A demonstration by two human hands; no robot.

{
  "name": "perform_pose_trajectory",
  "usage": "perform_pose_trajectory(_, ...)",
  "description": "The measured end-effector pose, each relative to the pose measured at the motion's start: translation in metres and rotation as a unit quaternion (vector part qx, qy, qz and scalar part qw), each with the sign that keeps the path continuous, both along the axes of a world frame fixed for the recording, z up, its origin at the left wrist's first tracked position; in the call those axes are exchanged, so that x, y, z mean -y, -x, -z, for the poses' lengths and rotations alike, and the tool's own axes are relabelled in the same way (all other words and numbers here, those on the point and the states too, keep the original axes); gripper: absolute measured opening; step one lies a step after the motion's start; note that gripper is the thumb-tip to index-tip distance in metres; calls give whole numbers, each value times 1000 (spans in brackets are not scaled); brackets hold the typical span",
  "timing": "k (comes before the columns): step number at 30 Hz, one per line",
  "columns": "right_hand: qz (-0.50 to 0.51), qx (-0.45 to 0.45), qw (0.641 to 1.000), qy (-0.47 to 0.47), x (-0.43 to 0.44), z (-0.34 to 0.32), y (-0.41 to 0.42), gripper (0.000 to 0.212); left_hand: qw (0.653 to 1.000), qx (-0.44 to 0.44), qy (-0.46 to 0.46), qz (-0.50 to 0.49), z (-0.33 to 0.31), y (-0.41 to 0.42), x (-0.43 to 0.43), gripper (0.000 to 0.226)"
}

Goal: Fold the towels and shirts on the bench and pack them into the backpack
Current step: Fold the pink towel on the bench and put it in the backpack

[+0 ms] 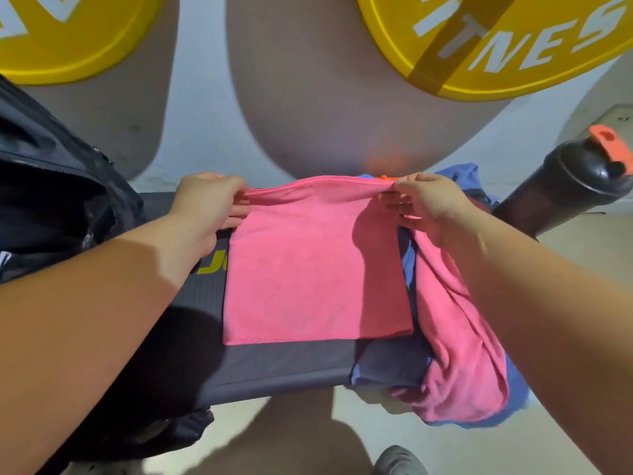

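- Bare forearms fill the lower corners and reach in from both sides toward the middle of the bench (274, 366).
- Left hand (209, 204) pinches the far left corner of the pink towel (315, 269), with its fingers curled on the hem.
- Right hand (428, 207) pinches the far right corner in the same way, and the far edge is raised between the two hands.
- The towel's near part lies flat on the dark bench pad, and its near hem runs straight across.
- Just right of the towel, a second pink cloth (462, 337) lies bunched on a blue garment (390, 366). Both hang over the bench's near right edge, partly under the right forearm.
- The backpack (51, 186), which is black, sits at the left end of the bench, touching the left forearm.
- A black bottle (565, 186) with an orange cap stands at the far right.
- Two yellow weight plates (496, 46) (51, 36) lean beyond the bench.
- A grey shoe (399, 461) shows on the floor below.
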State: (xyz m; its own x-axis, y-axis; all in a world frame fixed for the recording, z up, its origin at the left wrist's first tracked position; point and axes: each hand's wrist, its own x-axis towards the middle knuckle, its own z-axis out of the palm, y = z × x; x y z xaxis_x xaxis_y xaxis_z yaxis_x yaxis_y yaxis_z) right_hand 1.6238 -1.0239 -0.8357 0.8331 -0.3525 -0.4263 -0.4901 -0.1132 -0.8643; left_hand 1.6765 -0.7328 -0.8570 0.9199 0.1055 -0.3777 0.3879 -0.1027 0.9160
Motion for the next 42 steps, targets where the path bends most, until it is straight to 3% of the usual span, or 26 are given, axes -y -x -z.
perform_pose_trajectory(6, -20, -29, 999, 4, 7, -9, 42, 18, 999, -25, 16, -43, -10, 34, -5, 14)
perform_pose_trajectory(11, -67, -128, 989, 44, 6, -6, 89, 21, 997, -44, -71, 0, -2, 80, -18, 14)
perform_pose_trajectory(15, -90, -137, 981, 107, -1, 1, 118, 22, 989, -75, -108, 68, 21, 114, -32, 7)
perform_pose_trajectory(20, -145, -126, 961, 198, -3, 6, 131, 25, 978, -29, -164, 123, 43, 143, -47, 15)
perform_pose_trajectory(25, -184, -153, 947, 216, -9, 4, 140, 49, 969, 37, -213, 117, 45, 158, -55, 17)
perform_pose_trajectory(28, -206, -165, 933, 245, -12, 5, 139, 44, 963, 54, -241, 110, 39, 163, -54, 15)
perform_pose_trajectory(32, -258, -194, 901, 289, -13, 12, 141, 40, 931, 42, -309, 192, 41, 165, -56, 15)
perform_pose_trajectory(37, -334, -238, 810, 418, -20, 17, 134, 36, 892, 31, -352, 281, 44, 160, -59, 28)
perform_pose_trajectory(39, -329, -199, 779, 496, -26, 17, 129, 34, 873, 66, -392, 281, 43, 154, -58, 31)
perform_pose_trajectory(42, -280, -73, 801, 524, -40, 26, 120, 33, 840, 177, -464, 221, 42, 146, -51, 17)
